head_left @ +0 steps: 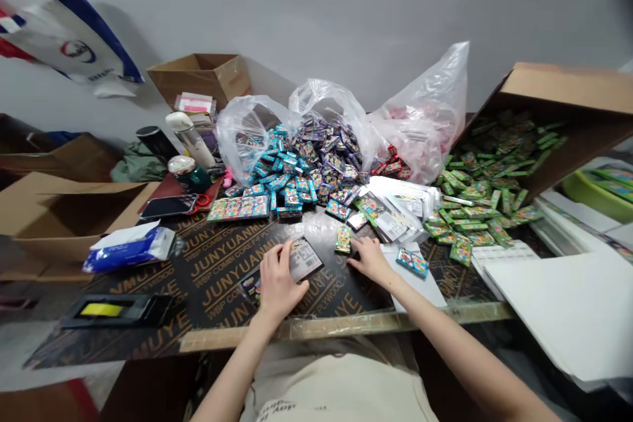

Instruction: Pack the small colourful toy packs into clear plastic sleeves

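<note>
Black card (305,258) ×1 under flat, released left hand (279,283) | green packet (343,239) ×1 beside released right hand (370,260)

bare dark board (217,290) front-left, packet heaps (316,165) blocking behind, white sheets (558,303) right

Cream top (346,379) w/ small dark printed txt low down, forearms bare.

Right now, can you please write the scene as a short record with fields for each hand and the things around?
Surface: black plywood board
Left: left hand rests on a dark printed card
Right: right hand open on the board, beside a small green box
Behind: blue boxes, purple boxes, red boxes piled in open plastic bags
Right side: green boxes spilling from a cardboard box
</note>
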{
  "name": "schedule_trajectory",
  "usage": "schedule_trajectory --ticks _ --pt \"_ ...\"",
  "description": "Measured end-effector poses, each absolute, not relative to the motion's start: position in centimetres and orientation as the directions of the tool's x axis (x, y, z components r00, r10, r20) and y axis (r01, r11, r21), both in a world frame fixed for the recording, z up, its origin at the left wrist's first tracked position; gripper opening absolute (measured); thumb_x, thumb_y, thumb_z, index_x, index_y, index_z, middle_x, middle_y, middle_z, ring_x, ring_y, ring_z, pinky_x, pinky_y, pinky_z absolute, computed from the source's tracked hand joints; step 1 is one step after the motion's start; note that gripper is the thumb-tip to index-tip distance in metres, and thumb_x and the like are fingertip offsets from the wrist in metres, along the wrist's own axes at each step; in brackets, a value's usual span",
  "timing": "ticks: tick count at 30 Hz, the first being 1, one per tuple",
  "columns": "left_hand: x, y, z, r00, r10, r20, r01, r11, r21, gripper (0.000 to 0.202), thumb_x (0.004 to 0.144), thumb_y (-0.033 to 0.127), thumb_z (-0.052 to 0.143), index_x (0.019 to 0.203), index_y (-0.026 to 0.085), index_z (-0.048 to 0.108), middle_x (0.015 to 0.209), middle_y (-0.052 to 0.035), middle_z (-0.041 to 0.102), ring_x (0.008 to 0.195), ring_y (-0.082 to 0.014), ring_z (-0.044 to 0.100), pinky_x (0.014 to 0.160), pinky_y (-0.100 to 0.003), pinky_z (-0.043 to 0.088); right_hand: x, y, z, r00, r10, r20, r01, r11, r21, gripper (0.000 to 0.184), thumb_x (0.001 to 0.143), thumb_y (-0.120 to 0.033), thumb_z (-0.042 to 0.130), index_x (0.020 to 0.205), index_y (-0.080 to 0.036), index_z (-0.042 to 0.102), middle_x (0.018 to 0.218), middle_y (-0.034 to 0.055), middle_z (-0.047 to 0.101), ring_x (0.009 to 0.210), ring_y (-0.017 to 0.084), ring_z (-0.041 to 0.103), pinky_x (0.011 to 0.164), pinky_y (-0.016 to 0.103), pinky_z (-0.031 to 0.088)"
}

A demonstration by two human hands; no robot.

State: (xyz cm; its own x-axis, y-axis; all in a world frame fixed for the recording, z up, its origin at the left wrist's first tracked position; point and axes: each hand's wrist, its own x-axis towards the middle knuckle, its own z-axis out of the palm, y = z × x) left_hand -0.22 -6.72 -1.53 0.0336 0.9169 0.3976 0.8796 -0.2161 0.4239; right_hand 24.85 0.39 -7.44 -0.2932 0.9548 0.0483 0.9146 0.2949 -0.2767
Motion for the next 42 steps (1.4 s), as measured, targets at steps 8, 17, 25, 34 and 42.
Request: schedule_trajectory --ticks 8,17,25,34,42 --pt "-1.7 -6.7 -2.1 0.087 0.963 0.256 0.886 -0.193 0.421 0.075 0.055 0.021 0.061 0.126 0.019 0.036 0.111 -0.0088 0.044 0.105 -0.0274 0.044 0.090 -0.041 0.038 24.7 2.7 -8.0 -0.381 0.913 0.148 0.839 0.408 -0.359 0.088 0.057 -0.051 0.068 0.134 -0.025 0.033 0.127 0.0131 0.043 0.116 0.033 0.035 0.092 0.045 0.023" --pt "-1.8 -6.2 -3.0 0.205 0.965 0.164 0.891 -0.253 0.376 0.080 0.053 0.019 0.060 0.129 0.017 0.035 0.114 -0.0097 0.045 0.106 -0.0278 0.043 0.091 -0.041 0.036 22.9 -1.1 -5.0 -0.381 0.858 0.346 0.570 0.512 -0.642 0.070 0.062 -0.028 0.064 0.126 -0.021 0.037 0.122 0.0091 0.048 0.113 0.025 0.043 0.096 0.038 0.029" --pt "-0.6 -5.6 -2.5 0.363 0.923 0.124 0.800 -0.378 0.466 0.101 0.053 0.018 0.061 0.140 0.016 0.009 0.118 -0.0104 0.044 0.108 -0.0270 0.041 0.095 -0.040 0.033 24.0 -3.5 -2.3 -0.552 0.782 0.291 0.495 0.588 -0.640 0.077 0.061 -0.022 0.063 0.131 -0.022 0.032 0.125 0.0096 0.046 0.115 0.027 0.040 0.097 0.040 0.027" --pt "-2.8 -5.4 -3.3 0.304 0.947 0.102 0.861 -0.319 0.395 0.091 0.053 0.020 0.063 0.136 0.018 0.026 0.121 -0.0102 0.044 0.109 -0.0276 0.041 0.094 -0.039 0.034 25.9 0.5 -4.6 -0.582 0.813 -0.021 0.693 0.483 -0.536 0.090 0.066 -0.029 0.061 0.141 -0.024 0.012 0.142 0.0159 0.023 0.127 0.034 0.024 0.096 0.051 0.022" --pt "-4.1 -6.3 -4.1 0.271 0.957 0.105 0.874 -0.290 0.389 0.086 0.053 0.022 0.063 0.133 0.016 0.032 0.120 -0.0099 0.045 0.108 -0.0266 0.042 0.093 -0.038 0.035 23.6 -0.8 -7.4 -0.697 0.717 0.010 0.609 0.599 -0.520 0.084 0.060 0.001 0.045 0.136 -0.027 0.026 0.121 0.0064 0.054 0.126 0.023 0.032 0.102 0.048 0.008"
